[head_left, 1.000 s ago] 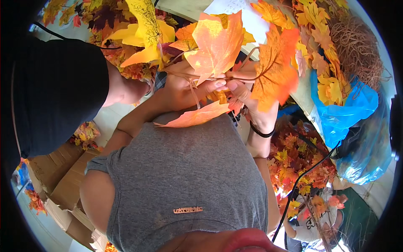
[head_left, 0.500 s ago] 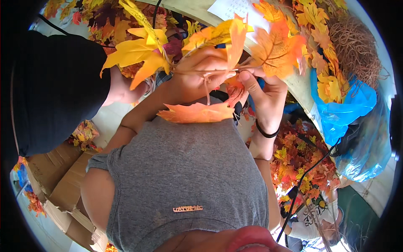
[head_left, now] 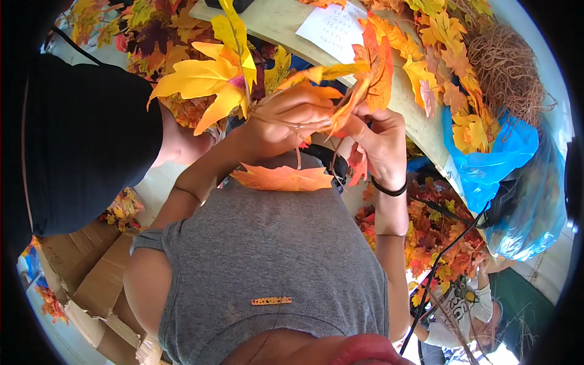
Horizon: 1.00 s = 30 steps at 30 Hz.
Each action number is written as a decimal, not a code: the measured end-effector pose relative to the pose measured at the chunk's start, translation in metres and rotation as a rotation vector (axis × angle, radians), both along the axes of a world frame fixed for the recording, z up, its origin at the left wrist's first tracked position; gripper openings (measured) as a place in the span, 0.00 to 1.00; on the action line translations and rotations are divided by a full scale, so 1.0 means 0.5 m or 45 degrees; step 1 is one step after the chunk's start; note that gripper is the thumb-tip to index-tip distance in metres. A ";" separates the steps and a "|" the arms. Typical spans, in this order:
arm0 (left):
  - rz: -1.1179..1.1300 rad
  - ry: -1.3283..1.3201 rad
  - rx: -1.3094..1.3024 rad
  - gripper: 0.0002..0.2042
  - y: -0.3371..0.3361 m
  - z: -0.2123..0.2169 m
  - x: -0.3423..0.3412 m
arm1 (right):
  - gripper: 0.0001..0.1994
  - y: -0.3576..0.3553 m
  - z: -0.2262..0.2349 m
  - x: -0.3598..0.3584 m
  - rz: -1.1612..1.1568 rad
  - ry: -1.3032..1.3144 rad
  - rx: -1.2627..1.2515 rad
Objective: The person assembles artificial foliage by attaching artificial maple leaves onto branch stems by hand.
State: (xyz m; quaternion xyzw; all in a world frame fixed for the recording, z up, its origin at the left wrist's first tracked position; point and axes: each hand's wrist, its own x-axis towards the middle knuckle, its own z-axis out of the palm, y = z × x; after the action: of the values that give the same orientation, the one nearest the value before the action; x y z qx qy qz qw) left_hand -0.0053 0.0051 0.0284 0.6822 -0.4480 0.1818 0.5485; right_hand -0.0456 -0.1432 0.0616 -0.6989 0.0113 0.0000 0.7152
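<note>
An artificial maple-leaf garland with thin brown stems is held up in front of my chest. My left hand (head_left: 281,120) is closed around the stems, beside a large yellow leaf (head_left: 198,79). My right hand (head_left: 382,143), a black band at its wrist, pinches at the stems near an upright orange leaf (head_left: 381,72); the exact spot between the fingertips is partly hidden. Beneath my left hand hangs another orange leaf (head_left: 283,178), close to my grey shirt. A reddish leaf (head_left: 358,164) dangles by my right hand.
A pale table (head_left: 283,38) carries a written paper sheet (head_left: 331,29), leaf garlands and a brown vine bundle (head_left: 506,67). A blue plastic bag (head_left: 494,163) hangs at its right. Leaf heaps (head_left: 441,234), a cardboard box (head_left: 88,258) and a person in black (head_left: 91,137) surround me.
My right hand has shifted slightly left and down. The orange leaf above it has turned more edge-on. My left hand keeps its hold, slightly lower in the view.
</note>
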 end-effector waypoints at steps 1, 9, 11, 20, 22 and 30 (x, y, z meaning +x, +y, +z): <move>-0.077 0.027 -0.032 0.09 -0.003 -0.008 0.005 | 0.04 -0.002 0.004 0.003 0.077 0.026 0.072; -0.309 0.271 0.037 0.09 -0.006 -0.009 0.027 | 0.06 -0.027 0.005 0.010 0.161 0.137 -0.160; -0.278 0.271 0.133 0.08 -0.003 -0.022 0.039 | 0.07 -0.028 0.010 0.015 0.211 0.187 -0.027; -0.644 1.418 -1.019 0.07 -0.027 -0.019 0.057 | 0.26 -0.122 0.036 0.008 -0.012 -0.466 0.296; -0.610 1.387 -1.054 0.08 -0.025 -0.019 0.058 | 0.27 -0.076 0.011 0.027 -0.105 -0.510 0.024; -0.596 1.324 -1.046 0.11 -0.022 -0.034 0.057 | 0.18 -0.013 0.011 0.046 -0.189 -0.132 0.140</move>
State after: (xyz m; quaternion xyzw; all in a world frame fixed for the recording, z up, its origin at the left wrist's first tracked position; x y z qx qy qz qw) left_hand 0.0232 -0.0059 0.0114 0.3040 -0.1576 -0.1364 0.9296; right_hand -0.0225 -0.1495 0.0669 -0.6549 0.0260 -0.0884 0.7501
